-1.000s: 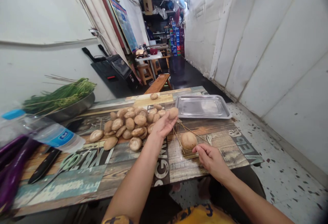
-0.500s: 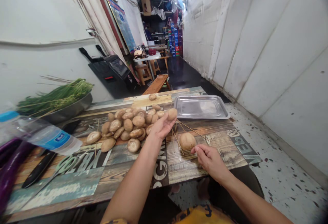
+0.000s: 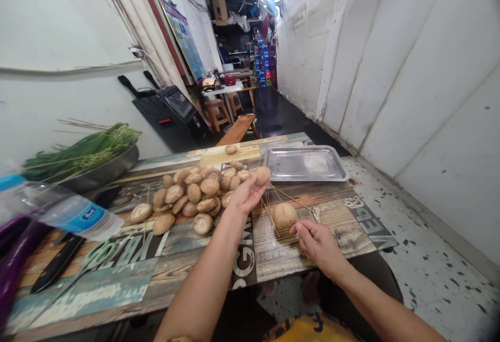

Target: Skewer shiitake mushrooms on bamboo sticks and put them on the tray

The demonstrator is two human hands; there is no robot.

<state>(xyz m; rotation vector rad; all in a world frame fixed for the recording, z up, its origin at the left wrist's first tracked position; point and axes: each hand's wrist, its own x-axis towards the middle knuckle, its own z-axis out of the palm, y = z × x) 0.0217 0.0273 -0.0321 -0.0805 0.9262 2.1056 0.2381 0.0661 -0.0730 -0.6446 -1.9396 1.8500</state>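
My left hand [image 3: 250, 192] is closed on a brown mushroom [image 3: 262, 175], held up by the fingertips at the right side of the mushroom pile [image 3: 203, 188]. My right hand [image 3: 318, 240] is lower and to the right, thumb and forefinger pinched on what looks like the end of a thin wooden skewer. Right at those fingertips is another round mushroom [image 3: 285, 216]; it hides most of that skewer. Several loose skewers [image 3: 269, 211] lie on the patterned table [image 3: 219, 258] between my hands.
Behind my hands lies a shallow metal tray [image 3: 307, 178]. To the left are a water bottle [image 3: 82, 217], a black-handled knife [image 3: 57, 264], scissors [image 3: 84, 266], purple eggplants [image 3: 23, 258] and a metal bowl [image 3: 105, 171] of green vegetables. A wooden bench [image 3: 236, 130] stands beyond the table.
The view has shifted very slightly, moving the table items a little left in the picture. Both hands keep the same grip and place.
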